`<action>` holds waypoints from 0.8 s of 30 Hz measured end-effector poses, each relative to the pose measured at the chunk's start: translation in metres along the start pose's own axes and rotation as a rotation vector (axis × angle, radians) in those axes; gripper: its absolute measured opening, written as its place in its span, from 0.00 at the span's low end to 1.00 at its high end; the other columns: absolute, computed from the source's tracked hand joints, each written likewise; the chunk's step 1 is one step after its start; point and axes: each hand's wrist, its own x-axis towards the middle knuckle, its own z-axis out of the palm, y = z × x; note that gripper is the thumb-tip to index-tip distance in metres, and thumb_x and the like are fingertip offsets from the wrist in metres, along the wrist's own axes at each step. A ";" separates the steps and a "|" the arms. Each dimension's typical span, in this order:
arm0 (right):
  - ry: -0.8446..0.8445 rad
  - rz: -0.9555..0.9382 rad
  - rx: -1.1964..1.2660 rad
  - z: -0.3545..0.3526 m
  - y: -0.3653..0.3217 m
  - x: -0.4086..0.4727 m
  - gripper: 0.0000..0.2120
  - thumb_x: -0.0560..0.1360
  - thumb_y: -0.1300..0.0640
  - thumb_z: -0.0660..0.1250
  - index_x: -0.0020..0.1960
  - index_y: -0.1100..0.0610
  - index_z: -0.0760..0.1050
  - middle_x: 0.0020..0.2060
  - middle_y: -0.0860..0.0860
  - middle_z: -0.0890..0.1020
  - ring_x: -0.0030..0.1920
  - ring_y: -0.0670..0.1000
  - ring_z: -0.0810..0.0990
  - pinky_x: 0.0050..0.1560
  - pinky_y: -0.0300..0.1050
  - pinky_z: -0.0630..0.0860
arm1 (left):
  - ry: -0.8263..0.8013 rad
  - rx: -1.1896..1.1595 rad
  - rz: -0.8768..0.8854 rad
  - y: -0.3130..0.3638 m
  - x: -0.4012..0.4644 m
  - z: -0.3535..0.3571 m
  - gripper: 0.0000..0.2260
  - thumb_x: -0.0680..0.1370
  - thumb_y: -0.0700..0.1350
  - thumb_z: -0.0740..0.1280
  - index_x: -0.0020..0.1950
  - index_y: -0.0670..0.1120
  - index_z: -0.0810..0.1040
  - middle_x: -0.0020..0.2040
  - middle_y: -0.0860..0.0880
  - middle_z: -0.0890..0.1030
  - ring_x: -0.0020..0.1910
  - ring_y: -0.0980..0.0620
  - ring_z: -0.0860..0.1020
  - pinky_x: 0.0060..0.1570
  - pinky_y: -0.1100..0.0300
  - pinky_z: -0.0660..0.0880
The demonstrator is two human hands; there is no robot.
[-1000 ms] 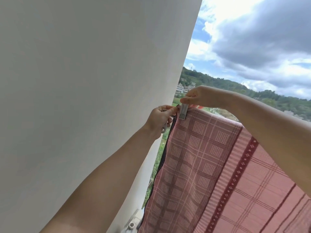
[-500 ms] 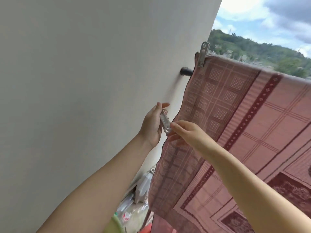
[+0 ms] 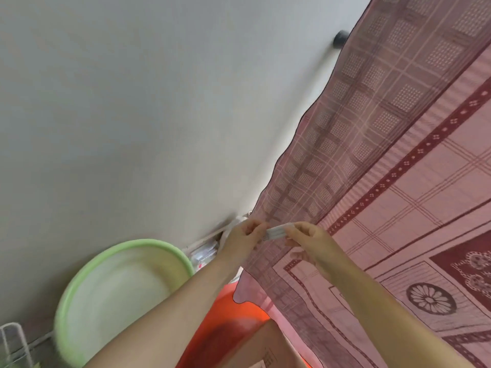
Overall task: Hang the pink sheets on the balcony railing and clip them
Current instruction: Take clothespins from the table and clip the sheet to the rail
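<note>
Head view shows my left hand [image 3: 243, 236] and right hand [image 3: 309, 241] both pinching one clip [image 3: 276, 231] beside the sheet [image 3: 372, 166]. I should part its ends fully before lifting it to the rail [image 3: 339, 38].

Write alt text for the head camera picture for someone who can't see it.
Two bare hands, the left hand and the right hand, hold a pale clothes clip between them in front of a hanging pink patterned sheet. A white wall fills the left, with a green basin below.
</note>
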 end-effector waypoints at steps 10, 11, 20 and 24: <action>0.102 -0.084 -0.539 -0.028 -0.047 0.078 0.05 0.73 0.48 0.65 0.47 0.47 0.77 0.43 0.47 0.84 0.45 0.46 0.82 0.48 0.45 0.79 | -0.170 0.142 0.148 0.005 0.190 -0.007 0.22 0.72 0.58 0.67 0.62 0.48 0.72 0.57 0.44 0.77 0.56 0.49 0.75 0.54 0.56 0.71; 0.098 -0.067 -0.600 -0.027 -0.049 0.085 0.05 0.73 0.47 0.65 0.46 0.46 0.77 0.42 0.46 0.83 0.45 0.45 0.81 0.47 0.44 0.78 | -0.240 0.155 0.164 0.001 0.200 -0.010 0.19 0.69 0.61 0.67 0.49 0.47 0.75 0.42 0.47 0.77 0.42 0.51 0.75 0.42 0.58 0.70; 0.029 0.055 -0.950 -0.012 -0.037 0.137 0.07 0.73 0.45 0.65 0.50 0.41 0.70 0.48 0.36 0.75 0.49 0.37 0.73 0.45 0.33 0.68 | -0.413 0.304 0.418 -0.045 0.238 -0.002 0.11 0.77 0.46 0.66 0.52 0.40 0.82 0.55 0.46 0.75 0.55 0.50 0.72 0.56 0.62 0.67; 0.085 0.049 -0.957 -0.014 -0.039 0.142 0.09 0.72 0.47 0.67 0.51 0.44 0.73 0.49 0.40 0.77 0.51 0.40 0.75 0.50 0.34 0.71 | -0.528 -0.142 0.137 -0.035 0.254 0.001 0.16 0.78 0.47 0.64 0.59 0.37 0.78 0.64 0.46 0.76 0.60 0.53 0.76 0.63 0.59 0.71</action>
